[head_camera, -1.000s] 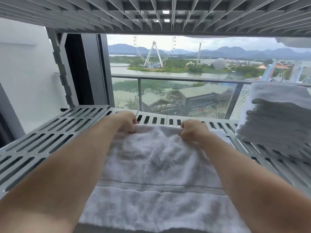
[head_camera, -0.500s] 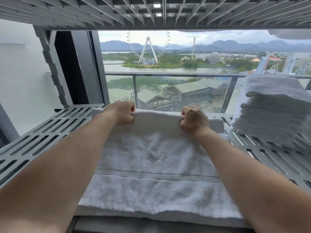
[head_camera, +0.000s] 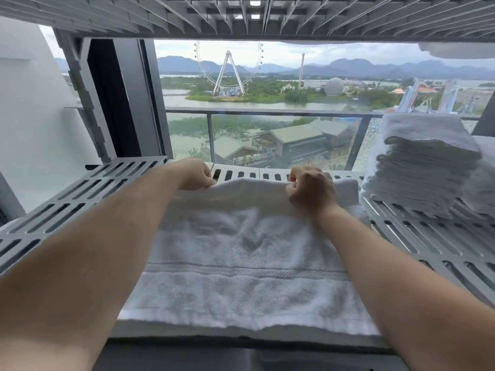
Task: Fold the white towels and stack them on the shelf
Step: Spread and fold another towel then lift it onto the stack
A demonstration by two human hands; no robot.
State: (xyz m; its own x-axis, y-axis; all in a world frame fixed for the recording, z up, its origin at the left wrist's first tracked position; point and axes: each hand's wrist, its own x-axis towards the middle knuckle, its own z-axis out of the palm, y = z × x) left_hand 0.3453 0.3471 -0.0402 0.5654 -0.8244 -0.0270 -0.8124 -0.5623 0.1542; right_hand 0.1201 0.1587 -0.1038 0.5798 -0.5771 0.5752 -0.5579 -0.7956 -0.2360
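Note:
A white towel with a woven band lies spread across the grey slotted shelf, reaching its front edge. My left hand pinches the towel's far edge on the left. My right hand grips the same edge further right. Between them the edge is lifted slightly off the shelf, and the towel's far right corner sticks out past my right hand. On the right of the shelf stands a stack of folded white towels.
Another slotted shelf hangs close overhead, with a towel edge showing at its upper right. Behind the shelf is a window with a dark frame and a balcony railing. A white wall stands at left.
Both hands pushed the towel's far edge toward the back of the shelf, then drew it slightly nearer and lifted it. The view has tilted a little.

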